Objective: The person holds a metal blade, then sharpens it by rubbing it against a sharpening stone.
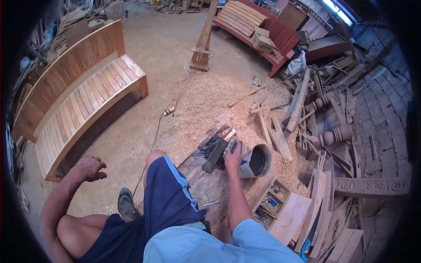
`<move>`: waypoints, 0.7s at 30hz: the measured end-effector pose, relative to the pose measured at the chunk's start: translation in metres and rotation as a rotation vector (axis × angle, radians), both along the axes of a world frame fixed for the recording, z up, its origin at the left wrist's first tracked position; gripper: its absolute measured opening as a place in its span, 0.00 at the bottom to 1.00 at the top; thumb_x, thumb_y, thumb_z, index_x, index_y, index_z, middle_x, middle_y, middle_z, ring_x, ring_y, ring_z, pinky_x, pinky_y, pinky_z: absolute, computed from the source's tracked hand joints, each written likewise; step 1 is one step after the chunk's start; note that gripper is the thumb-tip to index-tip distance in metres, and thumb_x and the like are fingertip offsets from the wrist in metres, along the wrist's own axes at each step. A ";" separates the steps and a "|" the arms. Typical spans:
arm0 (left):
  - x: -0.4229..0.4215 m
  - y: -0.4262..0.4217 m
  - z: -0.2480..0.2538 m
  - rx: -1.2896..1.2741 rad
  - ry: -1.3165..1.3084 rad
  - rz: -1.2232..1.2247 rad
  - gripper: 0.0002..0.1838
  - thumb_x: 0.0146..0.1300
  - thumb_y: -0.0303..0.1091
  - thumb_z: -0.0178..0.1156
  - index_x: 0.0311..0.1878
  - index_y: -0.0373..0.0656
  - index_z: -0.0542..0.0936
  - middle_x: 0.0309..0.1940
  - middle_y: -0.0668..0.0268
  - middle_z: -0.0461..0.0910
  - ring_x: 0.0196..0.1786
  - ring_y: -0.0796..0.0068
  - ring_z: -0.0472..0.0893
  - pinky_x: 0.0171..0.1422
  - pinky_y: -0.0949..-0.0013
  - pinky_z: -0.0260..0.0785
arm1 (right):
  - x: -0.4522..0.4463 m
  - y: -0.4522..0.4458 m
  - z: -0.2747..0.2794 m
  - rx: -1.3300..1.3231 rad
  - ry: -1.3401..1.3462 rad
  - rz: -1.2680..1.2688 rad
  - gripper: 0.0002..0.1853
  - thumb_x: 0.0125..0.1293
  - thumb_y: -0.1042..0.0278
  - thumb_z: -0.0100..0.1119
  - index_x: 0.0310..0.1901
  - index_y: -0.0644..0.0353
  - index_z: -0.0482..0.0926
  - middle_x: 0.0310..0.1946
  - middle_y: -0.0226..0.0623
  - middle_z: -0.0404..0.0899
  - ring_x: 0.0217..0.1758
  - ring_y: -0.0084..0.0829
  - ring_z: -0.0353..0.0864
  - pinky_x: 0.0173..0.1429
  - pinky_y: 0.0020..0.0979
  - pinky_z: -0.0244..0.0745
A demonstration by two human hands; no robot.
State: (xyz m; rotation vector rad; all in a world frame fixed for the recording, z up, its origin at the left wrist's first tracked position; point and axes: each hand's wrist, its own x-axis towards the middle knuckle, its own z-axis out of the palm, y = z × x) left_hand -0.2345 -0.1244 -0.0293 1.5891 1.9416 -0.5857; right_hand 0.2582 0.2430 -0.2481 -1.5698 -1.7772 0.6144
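My right hand [233, 154] is closed on a small grey object [229, 147] that I cannot make out clearly, beside a dark rectangular block [215, 156]. The block lies on a low wooden work surface [184, 165] with dark-stained patches. Just right of the hand stands a grey bucket [257, 161] with a dark inside. Over on the left, my left hand [90, 168] hangs in the air above my bent knee, its fingers apart and curved, holding nothing.
A long slatted bench [83, 98] stands at the left. Wood shavings [215, 98] cover the floor ahead. A divided wooden box [272, 202] with small hardware and a metal T-shaped tool [210, 200] lie near me. Timber pieces [280, 138] and a red bench [280, 37] are to the right.
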 end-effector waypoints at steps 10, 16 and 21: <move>-0.026 -0.029 -0.028 -0.045 -0.043 0.088 0.29 0.64 0.57 0.65 0.62 0.49 0.84 0.58 0.54 0.83 0.63 0.51 0.81 0.68 0.52 0.72 | -0.028 -0.012 0.013 -0.194 -0.282 -0.058 0.39 0.66 0.69 0.68 0.78 0.52 0.64 0.52 0.61 0.85 0.55 0.61 0.85 0.63 0.50 0.77; -0.042 -0.041 -0.044 -0.046 -0.103 0.199 0.30 0.64 0.57 0.65 0.61 0.47 0.84 0.58 0.51 0.83 0.63 0.49 0.80 0.68 0.50 0.72 | -0.028 -0.015 0.005 -0.130 -0.273 -0.050 0.39 0.67 0.66 0.66 0.78 0.52 0.62 0.50 0.62 0.85 0.53 0.62 0.85 0.61 0.52 0.77; -0.050 -0.047 -0.039 -0.076 -0.089 0.274 0.30 0.63 0.57 0.66 0.61 0.45 0.84 0.57 0.49 0.83 0.62 0.46 0.81 0.68 0.49 0.72 | -0.038 -0.032 0.020 -0.274 -0.419 -0.043 0.37 0.70 0.64 0.61 0.79 0.51 0.60 0.49 0.62 0.85 0.51 0.63 0.85 0.59 0.55 0.77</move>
